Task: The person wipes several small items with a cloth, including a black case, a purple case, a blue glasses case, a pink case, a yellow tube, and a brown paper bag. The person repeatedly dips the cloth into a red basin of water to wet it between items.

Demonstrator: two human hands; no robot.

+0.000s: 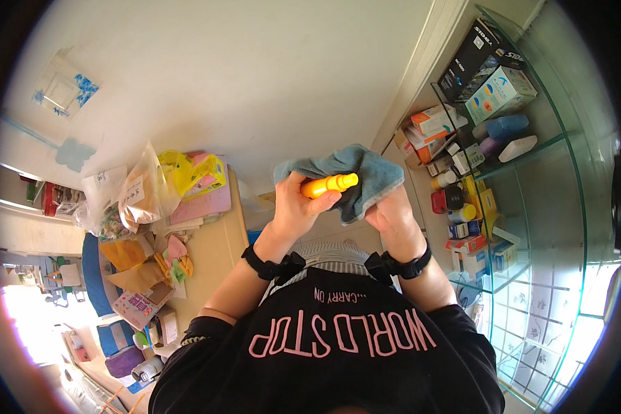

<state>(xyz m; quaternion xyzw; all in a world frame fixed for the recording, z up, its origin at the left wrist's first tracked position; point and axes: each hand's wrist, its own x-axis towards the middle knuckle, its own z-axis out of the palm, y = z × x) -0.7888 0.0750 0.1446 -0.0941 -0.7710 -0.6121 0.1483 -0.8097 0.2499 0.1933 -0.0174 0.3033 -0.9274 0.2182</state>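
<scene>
My left hand (296,207) is closed around a small yellow-orange bottle (329,185), which lies tilted with its narrow end towards the right. Behind that hand and across to the right hangs a grey-blue cloth (372,176), bunched and partly folded. My right hand (392,210) grips the cloth's lower right side; its fingertips are partly hidden by the fabric. Part of the cloth also reaches the fingers of my left hand, but whether they pinch it cannot be told. Both hands are raised in front of my body, a little apart.
At the left, a beige table (215,248) holds plastic bags (142,191), papers and small boxes. Glass shelves (541,147) on the right carry medicine boxes, bottles and a black carton (463,64). A pale wall (269,67) stands ahead.
</scene>
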